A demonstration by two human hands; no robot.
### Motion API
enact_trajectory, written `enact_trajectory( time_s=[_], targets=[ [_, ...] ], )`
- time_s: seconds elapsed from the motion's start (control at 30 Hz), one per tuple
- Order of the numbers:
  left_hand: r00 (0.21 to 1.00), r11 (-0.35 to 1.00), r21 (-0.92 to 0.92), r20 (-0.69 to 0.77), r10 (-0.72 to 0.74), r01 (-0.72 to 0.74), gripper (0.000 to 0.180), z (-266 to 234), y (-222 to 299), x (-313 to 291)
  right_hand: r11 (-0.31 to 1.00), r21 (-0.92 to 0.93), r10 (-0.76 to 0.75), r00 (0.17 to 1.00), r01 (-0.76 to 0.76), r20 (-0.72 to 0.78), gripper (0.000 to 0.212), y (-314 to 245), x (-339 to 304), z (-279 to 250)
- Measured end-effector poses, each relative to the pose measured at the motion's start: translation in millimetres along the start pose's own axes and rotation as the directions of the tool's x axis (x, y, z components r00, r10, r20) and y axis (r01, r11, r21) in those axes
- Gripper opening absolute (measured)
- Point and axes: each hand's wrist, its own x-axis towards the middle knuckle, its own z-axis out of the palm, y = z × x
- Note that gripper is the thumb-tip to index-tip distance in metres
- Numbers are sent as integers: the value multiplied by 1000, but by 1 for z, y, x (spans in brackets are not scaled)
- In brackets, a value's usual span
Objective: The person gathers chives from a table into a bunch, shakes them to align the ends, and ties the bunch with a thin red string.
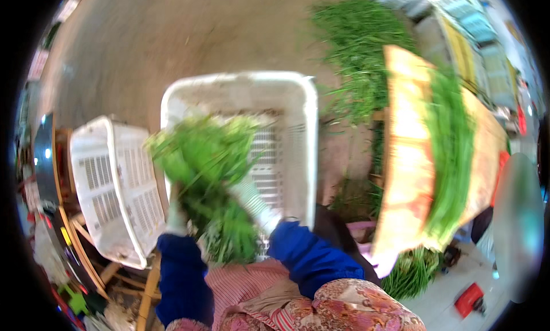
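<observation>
Over a white plastic crate (311,142) I hold a big bunch of leafy greens (200,150), smeared by motion, with paler ends at the top and loose leaves trailing below. My left hand (177,210), in a pale glove, closes on its left side. From the right, my right hand (253,202), in a light ribbed glove, grips the same bunch; leaves hide most fingers of both hands. Slots show in the crate's floor and walls, with dark bits of plant along the far end. Blue sleeves cover both forearms.
A second white crate (97,199) stands tilted at the left, beside a wooden frame (148,296). On the right, a wooden board (404,159) carries long green stalks (450,159). Cut greens (366,44) lie heaped on the floor beyond. A red object (470,299) is at lower right.
</observation>
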Motion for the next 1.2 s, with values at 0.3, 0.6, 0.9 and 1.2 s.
enact_trajectory(
  time_s=[0.3,0.6,0.9,1.2],
  targets=[
    [843,788,359,411,347,-500,49,183,133,-175,599,793,-315,944,115,102,40,-181,-240,-86],
    [30,306,-61,958,284,-950,49,553,124,-279,155,564,-492,558,811,-668,29,-269,-402,-348],
    [-446,-199,-427,893,59,-882,63,790,-79,-325,745,132,-137,343,654,-929,29,-124,-532,-639],
    [3,-347,-327,725,-689,-879,76,737,-361,-196,961,34,155,431,-276,-889,29,97,-476,-740]
  ],
)
